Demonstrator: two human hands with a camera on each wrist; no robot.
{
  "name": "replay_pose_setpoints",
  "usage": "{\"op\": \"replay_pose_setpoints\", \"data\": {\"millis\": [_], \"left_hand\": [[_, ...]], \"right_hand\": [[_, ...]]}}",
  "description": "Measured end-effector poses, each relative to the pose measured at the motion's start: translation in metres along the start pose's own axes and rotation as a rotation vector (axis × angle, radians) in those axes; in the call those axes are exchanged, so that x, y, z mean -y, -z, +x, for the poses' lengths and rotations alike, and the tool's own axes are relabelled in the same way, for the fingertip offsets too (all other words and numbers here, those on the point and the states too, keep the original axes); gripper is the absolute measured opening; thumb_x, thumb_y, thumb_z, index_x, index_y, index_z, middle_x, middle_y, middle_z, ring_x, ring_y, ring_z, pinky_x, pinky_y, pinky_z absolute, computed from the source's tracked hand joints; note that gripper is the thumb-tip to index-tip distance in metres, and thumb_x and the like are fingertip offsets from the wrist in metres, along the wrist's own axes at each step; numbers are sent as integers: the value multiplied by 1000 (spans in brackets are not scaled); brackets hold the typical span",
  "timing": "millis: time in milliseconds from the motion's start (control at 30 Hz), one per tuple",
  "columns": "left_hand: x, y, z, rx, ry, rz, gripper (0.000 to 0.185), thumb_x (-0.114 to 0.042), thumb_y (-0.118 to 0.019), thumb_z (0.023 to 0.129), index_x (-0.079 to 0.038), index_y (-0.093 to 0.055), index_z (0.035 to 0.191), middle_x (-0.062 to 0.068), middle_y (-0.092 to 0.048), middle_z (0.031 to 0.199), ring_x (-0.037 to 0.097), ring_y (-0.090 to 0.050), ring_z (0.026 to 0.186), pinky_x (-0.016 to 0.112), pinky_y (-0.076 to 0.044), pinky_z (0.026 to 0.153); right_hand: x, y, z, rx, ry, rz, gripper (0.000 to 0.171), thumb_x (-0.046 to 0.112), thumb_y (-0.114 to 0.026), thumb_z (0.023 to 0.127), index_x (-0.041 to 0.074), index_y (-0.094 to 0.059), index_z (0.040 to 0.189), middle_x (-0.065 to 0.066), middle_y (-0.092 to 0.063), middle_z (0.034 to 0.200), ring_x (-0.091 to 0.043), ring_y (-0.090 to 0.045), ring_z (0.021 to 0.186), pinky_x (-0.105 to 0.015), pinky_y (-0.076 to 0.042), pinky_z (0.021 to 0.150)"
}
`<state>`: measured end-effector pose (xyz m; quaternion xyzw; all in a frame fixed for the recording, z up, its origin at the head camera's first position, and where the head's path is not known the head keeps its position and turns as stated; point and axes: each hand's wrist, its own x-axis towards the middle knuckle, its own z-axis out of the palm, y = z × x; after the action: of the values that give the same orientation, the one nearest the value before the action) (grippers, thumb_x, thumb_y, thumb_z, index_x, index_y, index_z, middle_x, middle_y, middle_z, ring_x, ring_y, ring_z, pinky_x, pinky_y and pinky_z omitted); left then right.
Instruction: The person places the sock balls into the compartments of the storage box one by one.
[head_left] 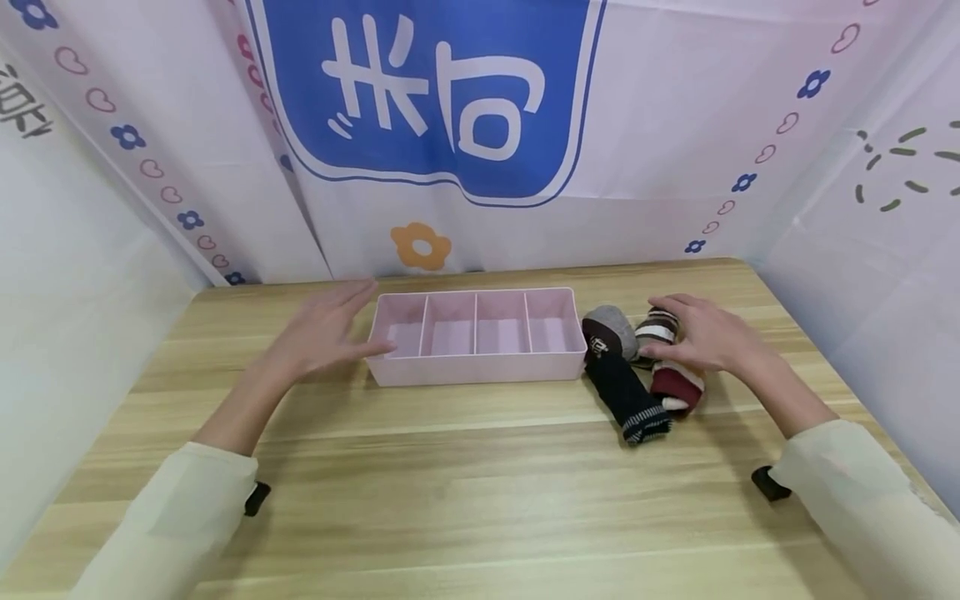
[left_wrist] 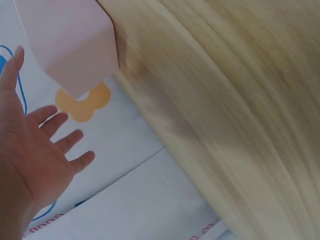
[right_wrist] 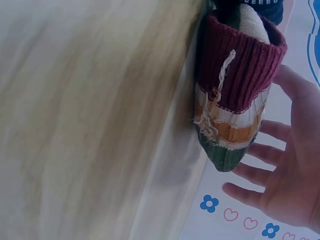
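A pink tray (head_left: 480, 370) with several empty compartments sits mid-table. My left hand (head_left: 324, 332) hovers at its left end with fingers straight and spread, the thumb close to the tray's corner. The left wrist view shows that open palm (left_wrist: 35, 150) beside the tray's pink wall (left_wrist: 70, 40). Right of the tray lies a heap of rolled socks: a grey one (head_left: 609, 325), a black one (head_left: 626, 398) and a maroon-cuffed striped one (head_left: 678, 385). My right hand (head_left: 697, 335) is spread over the striped sock (right_wrist: 235, 100), palm (right_wrist: 287, 170) open, holding nothing.
The wooden table (head_left: 450, 492) runs wide in front of the tray. White printed cloth walls (head_left: 675, 125) close off the back and both sides. A brown-and-white sock (head_left: 658, 322) lies under my right fingers.
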<state>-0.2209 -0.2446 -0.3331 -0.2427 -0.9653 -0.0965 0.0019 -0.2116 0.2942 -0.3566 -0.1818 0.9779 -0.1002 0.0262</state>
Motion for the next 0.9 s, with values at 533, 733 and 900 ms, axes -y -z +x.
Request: {"op": "replay_pose_setpoints", "data": {"millis": [533, 733, 900], "left_hand": [[9, -11, 9, 137, 83, -368, 111, -52, -81, 85, 2, -24, 162, 26, -25, 166, 47, -23, 152, 64, -23, 119], [10, -14, 9, 145, 82, -434, 110, -47, -82, 86, 0, -20, 164, 26, -21, 167, 48, -20, 153, 65, -21, 119], [9, -14, 10, 139, 76, -449, 108, -46, -83, 85, -2, -22, 164, 26, -34, 162, 46, -30, 149, 66, -26, 117]], "right_hand": [[-12, 1, 10, 14, -99, 254, 93, 43, -84, 87, -14, -43, 148, -42, -56, 130, -50, -61, 110, -63, -48, 94], [-16, 1, 11, 19, -131, 310, 85, 44, -82, 89, -11, -48, 144, -39, -57, 129, -51, -60, 112, -62, -48, 93], [-18, 1, 13, 17, -163, 356, 77, 42, -82, 89, -8, -52, 139, -35, -59, 126, -45, -62, 108, -54, -50, 89]]}}
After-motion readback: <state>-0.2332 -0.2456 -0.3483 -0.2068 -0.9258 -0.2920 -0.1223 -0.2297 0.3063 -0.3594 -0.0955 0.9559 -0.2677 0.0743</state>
